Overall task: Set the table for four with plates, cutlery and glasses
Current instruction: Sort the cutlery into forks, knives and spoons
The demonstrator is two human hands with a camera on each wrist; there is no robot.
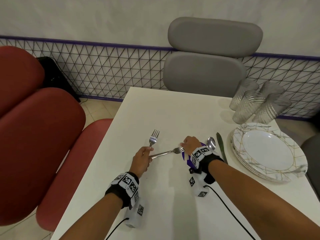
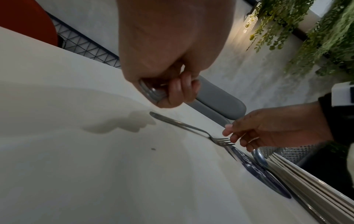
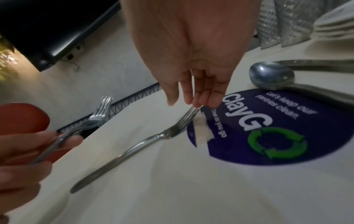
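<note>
Gripping upright forks (image 1: 153, 138), the left hand (image 1: 141, 161) hovers; the relaxed right hand (image 1: 190, 142) fingertips touch the lying fork (image 1: 167, 152).

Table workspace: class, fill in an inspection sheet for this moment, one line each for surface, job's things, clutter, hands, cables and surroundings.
Surface: white table with a round purple sticker.
Job's things: stacked plates and grouped glasses at the right edge; spoon and knife beside the plates; one fork on the table.
Clutter: nothing seen.
Hands: left hand grips a bunch of forks; right hand has relaxed fingers at the lying fork's tines.
Cables: black leads run from both wristbands.
Surroundings: grey chair, red seating, mesh fence.
</note>
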